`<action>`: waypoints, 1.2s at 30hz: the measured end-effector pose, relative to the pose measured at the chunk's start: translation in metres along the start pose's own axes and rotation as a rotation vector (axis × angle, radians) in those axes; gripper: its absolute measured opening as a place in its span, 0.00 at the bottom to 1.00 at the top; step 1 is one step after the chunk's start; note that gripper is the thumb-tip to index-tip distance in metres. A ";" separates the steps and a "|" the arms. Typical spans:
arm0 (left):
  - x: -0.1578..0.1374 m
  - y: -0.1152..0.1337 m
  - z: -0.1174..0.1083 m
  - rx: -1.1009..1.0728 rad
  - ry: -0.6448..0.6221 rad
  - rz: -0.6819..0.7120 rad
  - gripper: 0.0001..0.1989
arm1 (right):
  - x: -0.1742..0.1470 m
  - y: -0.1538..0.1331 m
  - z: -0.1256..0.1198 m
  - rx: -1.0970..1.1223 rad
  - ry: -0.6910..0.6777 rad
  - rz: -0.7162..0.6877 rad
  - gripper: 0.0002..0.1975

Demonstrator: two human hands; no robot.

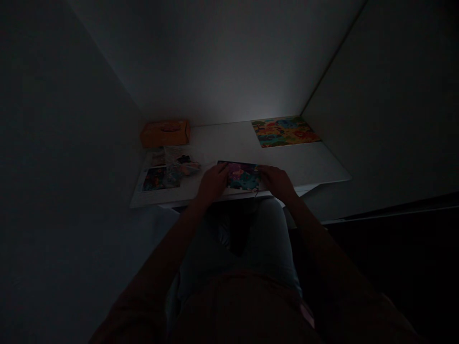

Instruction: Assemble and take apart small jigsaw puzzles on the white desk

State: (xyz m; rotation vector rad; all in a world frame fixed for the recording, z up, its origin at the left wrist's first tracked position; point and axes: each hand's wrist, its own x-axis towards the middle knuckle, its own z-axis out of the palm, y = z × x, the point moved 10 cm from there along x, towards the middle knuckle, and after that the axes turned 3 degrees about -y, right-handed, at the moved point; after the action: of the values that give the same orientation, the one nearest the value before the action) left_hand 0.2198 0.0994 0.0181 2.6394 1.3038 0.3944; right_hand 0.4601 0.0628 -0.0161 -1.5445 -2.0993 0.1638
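In dim light, a partly assembled jigsaw puzzle [244, 177] in purple and teal lies at the front of the white table [229, 141]. Its near edge looks uneven, with pieces' tabs showing. My left hand [214, 181] holds the puzzle's left side, fingers curled at its upper left corner. At the right side, my right hand [277, 180] grips the edge near the upper right corner. Shadow hides the thumbs and the undersides of both hands.
An orange box [165, 133] stands at the back left. Before it lie a clear plastic bag [182, 160] with small contents and a dark colourful picture sheet [155, 179]. A bright animal picture board [285, 131] lies at the back right. Walls [229, 62] enclose the table.
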 end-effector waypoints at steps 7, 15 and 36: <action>-0.036 0.037 0.025 0.058 0.073 -0.025 0.39 | -0.028 -0.011 0.018 -0.171 -0.060 -0.050 0.33; -0.024 0.046 0.044 0.075 0.027 -0.058 0.48 | -0.036 -0.023 0.014 -0.263 -0.058 -0.022 0.44; -0.020 0.049 0.048 0.056 0.015 0.192 0.35 | -0.034 -0.041 0.034 -0.306 -0.110 -0.048 0.35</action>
State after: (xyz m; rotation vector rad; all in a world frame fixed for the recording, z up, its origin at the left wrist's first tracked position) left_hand 0.2599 0.0526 -0.0178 2.8237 1.0839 0.4096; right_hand 0.4167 0.0244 -0.0404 -1.6878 -2.3315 -0.0963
